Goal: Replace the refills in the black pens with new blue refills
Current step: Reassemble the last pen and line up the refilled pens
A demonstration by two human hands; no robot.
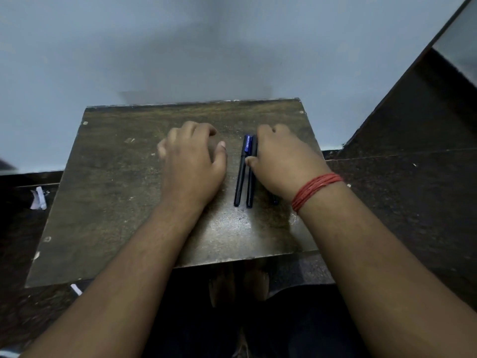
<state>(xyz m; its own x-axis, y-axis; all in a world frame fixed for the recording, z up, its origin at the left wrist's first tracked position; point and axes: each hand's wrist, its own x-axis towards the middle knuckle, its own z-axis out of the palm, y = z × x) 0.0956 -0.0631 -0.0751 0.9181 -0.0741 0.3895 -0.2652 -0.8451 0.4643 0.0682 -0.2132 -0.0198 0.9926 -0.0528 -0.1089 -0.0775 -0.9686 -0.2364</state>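
Both forearms were seen entering from the lower edge, nearest the camera, and reaching forward over a worn wooden board [108, 202] set against a pale wall [180, 47]; a red thread band [316, 190] was wound around the right wrist. No container was visible on the board. The left hand [193, 164] was held palm-down over the middle of the board, its fingers loosely curled and blurred, with nothing seen held in them. The right hand [281, 164] was laid over the right part of the board, its thumb touching the barrel of the nearer pen; the other fingers were bent downward and hidden behind the knuckles, so that it could not be told whether anything was grasped. Two black pens [245, 174] were laid side by side between the hands, just beside the right hand, roughly parallel and running away from the camera; the left pen was marked by a blue section with white lettering at its far end, the lettering too small to be read; the right pen was uniformly dark. A further dark tip [275, 201] was seen emerging beneath the right wrist; its identity could not be determined. Scraps of white paper [38, 198] were lying on the dark floor [413, 202] to the left of the board.
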